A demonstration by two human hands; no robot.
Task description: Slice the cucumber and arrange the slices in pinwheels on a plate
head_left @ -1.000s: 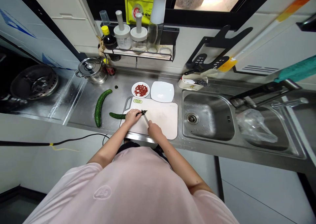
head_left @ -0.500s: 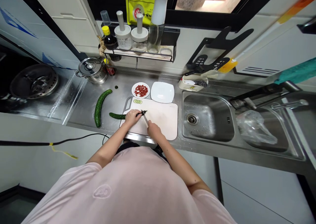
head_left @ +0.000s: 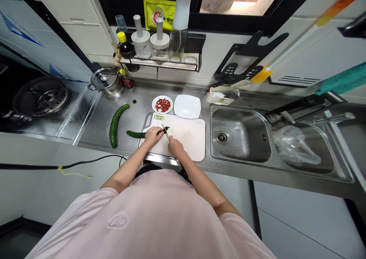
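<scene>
My left hand [head_left: 152, 136] is closed over a green cucumber [head_left: 134, 134] that lies across the left part of a white cutting board [head_left: 185, 139]. The cucumber's far left end sticks out past the board. In my right hand [head_left: 175, 147] is a knife [head_left: 165, 131], its blade angled across the cucumber close to my left fingers. A dark tip of cucumber [head_left: 166, 128] shows on the right side of the blade. Several thin cucumber slices [head_left: 159, 117] overlap in a row near the board's top left. Another whole cucumber [head_left: 116, 125], curved, rests on the counter to the left.
Behind the board stand a plate of chopped red pieces [head_left: 162, 105] and a white square plate [head_left: 187, 106]. A lidded steel pot [head_left: 106, 82] is at back left, a wok [head_left: 40, 95] on the far-left stove. A double sink [head_left: 241, 135] with a plastic bag [head_left: 294, 144] lies right.
The knife and my right hand have shifted slightly left, and the blade has tilted a little. My left hand stays on the cucumber. The whole view has shifted slightly.
</scene>
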